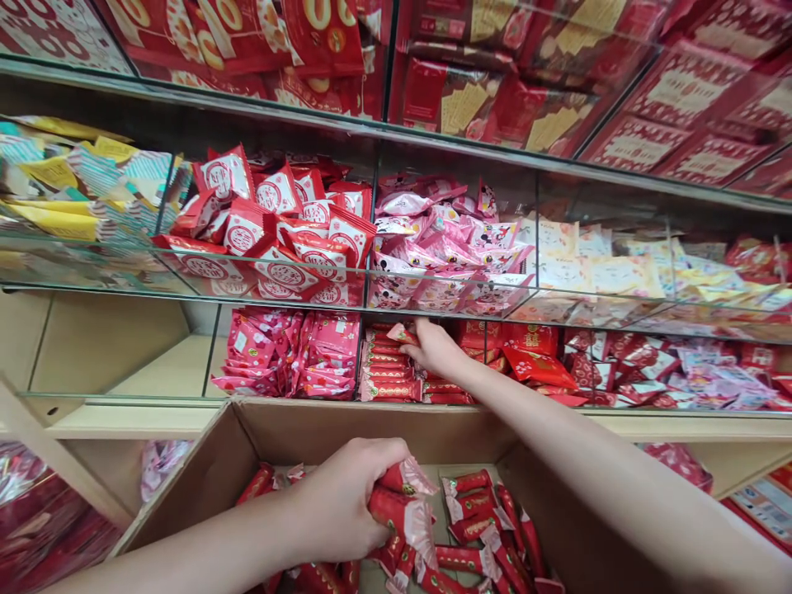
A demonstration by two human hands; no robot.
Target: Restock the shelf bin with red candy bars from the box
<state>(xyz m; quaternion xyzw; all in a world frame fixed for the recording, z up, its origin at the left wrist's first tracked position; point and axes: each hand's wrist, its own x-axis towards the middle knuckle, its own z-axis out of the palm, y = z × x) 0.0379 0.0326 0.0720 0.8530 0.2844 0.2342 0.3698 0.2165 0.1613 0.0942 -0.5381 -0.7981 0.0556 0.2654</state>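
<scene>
My left hand (346, 503) is closed around a few red-wrapped snack rolls (391, 505) with pale pink crimped ends, held over an open cardboard box (371, 425). Beneath it, loose snack rolls (473, 503) of the same kind lie at mixed angles inside the box. My right hand (433, 353) reaches into a lower shelf compartment and pinches one snack roll (402, 333) between thumb and fingers. Just under that hand, a stack of snack rolls (391, 371) lies sideways in fairly neat layers.
Pink flowered packets (297, 351) stand left of the stack, and red packets (538, 355) lie to its right. Above runs a glass-fronted shelf (445, 305) of red, pink and pale packets. Glass dividers separate the compartments. The box's tall walls surround my left hand.
</scene>
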